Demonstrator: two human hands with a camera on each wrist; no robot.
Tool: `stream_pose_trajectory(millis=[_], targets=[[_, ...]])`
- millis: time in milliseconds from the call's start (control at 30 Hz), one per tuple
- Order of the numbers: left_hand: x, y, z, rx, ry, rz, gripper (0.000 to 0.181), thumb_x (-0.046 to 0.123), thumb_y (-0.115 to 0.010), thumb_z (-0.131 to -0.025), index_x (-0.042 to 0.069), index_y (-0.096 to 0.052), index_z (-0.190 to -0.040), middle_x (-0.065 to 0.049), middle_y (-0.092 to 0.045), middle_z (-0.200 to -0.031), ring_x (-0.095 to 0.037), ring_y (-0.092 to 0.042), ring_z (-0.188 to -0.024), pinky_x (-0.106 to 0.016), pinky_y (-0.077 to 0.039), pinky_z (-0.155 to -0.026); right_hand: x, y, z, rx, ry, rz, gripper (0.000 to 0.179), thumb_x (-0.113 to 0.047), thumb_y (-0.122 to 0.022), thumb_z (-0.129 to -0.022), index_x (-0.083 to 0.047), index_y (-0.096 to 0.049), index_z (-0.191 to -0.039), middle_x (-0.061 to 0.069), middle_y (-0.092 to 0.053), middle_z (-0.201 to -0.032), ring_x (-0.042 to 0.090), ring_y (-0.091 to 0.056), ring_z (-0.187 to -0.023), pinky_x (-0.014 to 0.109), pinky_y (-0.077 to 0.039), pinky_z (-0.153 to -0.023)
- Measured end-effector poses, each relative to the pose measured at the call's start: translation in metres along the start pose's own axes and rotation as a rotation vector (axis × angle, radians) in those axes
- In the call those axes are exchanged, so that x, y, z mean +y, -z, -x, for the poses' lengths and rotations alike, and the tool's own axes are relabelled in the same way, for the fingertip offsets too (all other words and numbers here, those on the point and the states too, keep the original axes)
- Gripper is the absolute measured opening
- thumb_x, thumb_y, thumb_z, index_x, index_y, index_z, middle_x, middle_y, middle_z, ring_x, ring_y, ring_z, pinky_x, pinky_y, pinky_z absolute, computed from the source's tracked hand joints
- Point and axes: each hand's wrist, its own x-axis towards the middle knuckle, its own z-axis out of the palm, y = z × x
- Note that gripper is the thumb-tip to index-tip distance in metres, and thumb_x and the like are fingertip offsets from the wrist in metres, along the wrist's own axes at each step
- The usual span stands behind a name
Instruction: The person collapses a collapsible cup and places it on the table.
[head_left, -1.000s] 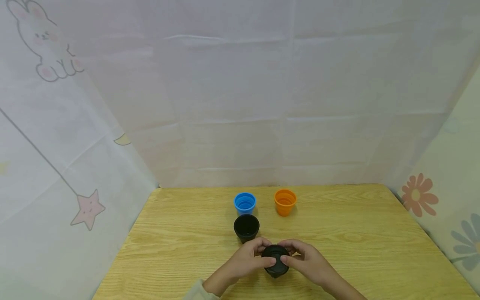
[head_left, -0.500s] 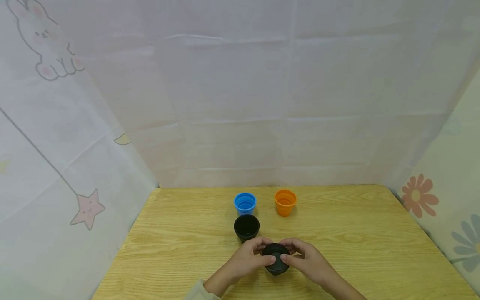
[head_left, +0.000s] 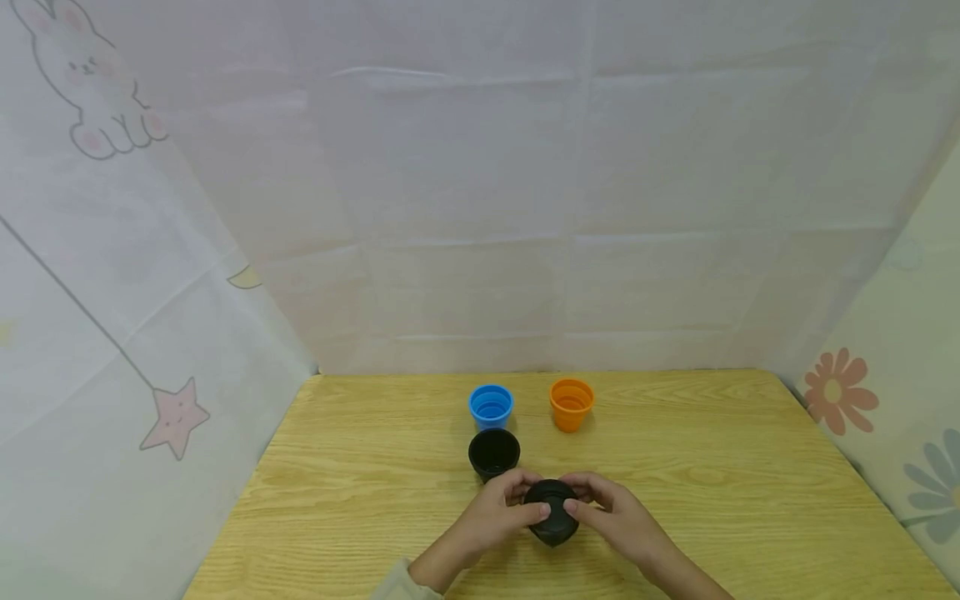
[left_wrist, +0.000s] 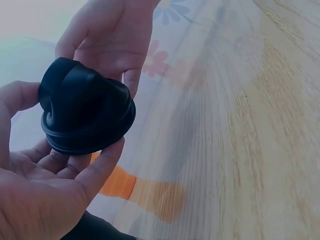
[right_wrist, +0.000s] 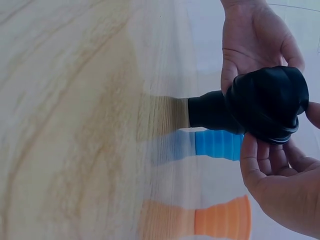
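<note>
In the head view, my left hand (head_left: 495, 515) and right hand (head_left: 621, 518) hold a black collapsible cup (head_left: 553, 528) between them, near the front of the wooden table. Both thumbs press on its upward face while the other fingers curl round its far side and underneath. The left wrist view shows the cup's wall (left_wrist: 82, 107) buckled and folded inward, above a ridged rim. From the right wrist view, the held cup (right_wrist: 265, 102) hangs clear of the tabletop. A second black cup (head_left: 493, 452) stands upright just beyond my left fingers.
Behind the standing black cup is a blue ribbed cup (head_left: 491, 406). To its right stands an orange ribbed cup (head_left: 572, 404). The wooden table (head_left: 360, 500) ends at a pale cloth backdrop (head_left: 465, 275), with printed cloth at both sides.
The held black cup has tipped and shifted slightly away from the person, with both thumbs moving along on it. The standing cups have stayed in place.
</note>
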Motion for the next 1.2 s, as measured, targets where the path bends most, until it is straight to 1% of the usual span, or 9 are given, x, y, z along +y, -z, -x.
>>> stream_pose_trajectory(millis=[133, 267, 467, 600, 733, 867, 1067, 1133, 1200], targets=[[0.0015, 0.0008, -0.0004, 0.021, -0.014, 0.022, 0.037, 0.020, -0.069, -0.097, 0.002, -0.061, -0.128, -0.008, -0.069, -0.115, -0.018, -0.063, -0.103, -0.027, -0.053, -0.085, -0.0009, -0.0009, 0.0014, 0.016, -0.011, -0.041, 0.048, -0.031, -0.063, -0.101, -0.003, -0.056, -0.139, 0.011, -0.064, -0.123, 0.024, -0.057, -0.114, 0.032, -0.052, -0.093], [0.0029, 0.0015, 0.0001, 0.036, -0.027, 0.063, 0.040, 0.020, -0.069, -0.098, -0.001, -0.058, -0.130, -0.010, -0.069, -0.115, -0.018, -0.063, -0.100, -0.024, -0.054, -0.083, -0.0011, -0.0016, 0.0031, 0.015, -0.006, -0.116, 0.051, -0.028, -0.063, -0.102, 0.000, -0.051, -0.143, 0.017, -0.060, -0.130, 0.027, -0.058, -0.117, 0.029, -0.054, -0.094], [0.0050, 0.0011, 0.0012, 0.048, -0.046, 0.135, 0.044, 0.020, -0.068, -0.099, -0.002, -0.053, -0.134, -0.012, -0.069, -0.118, -0.018, -0.065, -0.100, -0.024, -0.055, -0.084, 0.0009, -0.0015, 0.0048, 0.019, 0.002, -0.181, 0.053, -0.027, -0.061, -0.103, 0.000, -0.046, -0.146, 0.019, -0.057, -0.137, 0.026, -0.059, -0.120, 0.032, -0.054, -0.097], [0.0056, 0.0000, 0.0006, 0.063, -0.051, 0.166, 0.046, 0.021, -0.068, -0.098, -0.002, -0.051, -0.135, -0.011, -0.069, -0.117, -0.018, -0.065, -0.101, -0.025, -0.057, -0.084, 0.0032, -0.0020, 0.0050, 0.029, 0.001, -0.209, 0.053, -0.026, -0.060, -0.103, -0.001, -0.045, -0.147, 0.018, -0.056, -0.137, 0.026, -0.059, -0.120, 0.033, -0.053, -0.099], [0.0046, -0.0016, -0.0004, 0.073, -0.059, 0.188, 0.047, 0.020, -0.069, -0.098, -0.001, -0.050, -0.136, -0.010, -0.068, -0.116, -0.018, -0.066, -0.101, -0.026, -0.058, -0.084, 0.0037, -0.0044, 0.0052, 0.050, -0.006, -0.242, 0.056, -0.024, -0.063, -0.102, -0.002, -0.042, -0.149, 0.018, -0.056, -0.135, 0.026, -0.059, -0.119, 0.034, -0.053, -0.099], [0.0037, -0.0041, -0.0014, 0.084, -0.070, 0.201, 0.047, 0.020, -0.069, -0.098, 0.000, -0.050, -0.136, -0.008, -0.068, -0.114, -0.017, -0.066, -0.099, -0.027, -0.058, -0.084, 0.0017, -0.0069, 0.0061, 0.081, -0.017, -0.249, 0.059, -0.024, -0.066, -0.100, -0.003, -0.042, -0.149, 0.017, -0.057, -0.132, 0.027, -0.059, -0.118, 0.032, -0.054, -0.097], [0.0049, -0.0068, -0.0010, 0.098, -0.067, 0.177, 0.047, 0.021, -0.069, -0.097, 0.000, -0.051, -0.135, -0.009, -0.067, -0.114, -0.018, -0.065, -0.100, -0.026, -0.057, -0.084, -0.0002, -0.0076, 0.0071, 0.107, -0.027, -0.234, 0.058, -0.024, -0.067, -0.099, -0.004, -0.044, -0.149, 0.017, -0.057, -0.129, 0.028, -0.059, -0.116, 0.032, -0.054, -0.096], [0.0054, -0.0071, -0.0010, 0.102, -0.069, 0.145, 0.047, 0.021, -0.070, -0.096, 0.000, -0.052, -0.134, -0.009, -0.066, -0.115, -0.019, -0.064, -0.101, -0.025, -0.056, -0.084, -0.0005, -0.0070, 0.0069, 0.110, -0.032, -0.218, 0.058, -0.026, -0.067, -0.099, -0.005, -0.045, -0.149, 0.017, -0.058, -0.129, 0.027, -0.059, -0.116, 0.033, -0.054, -0.096], [0.0059, -0.0072, -0.0009, 0.105, -0.076, 0.091, 0.046, 0.021, -0.071, -0.096, 0.000, -0.053, -0.133, -0.010, -0.066, -0.114, -0.020, -0.062, -0.102, -0.024, -0.054, -0.086, -0.0007, -0.0057, 0.0068, 0.109, -0.032, -0.193, 0.057, -0.027, -0.067, -0.099, -0.007, -0.047, -0.148, 0.016, -0.059, -0.130, 0.027, -0.057, -0.116, 0.036, -0.053, -0.097]])
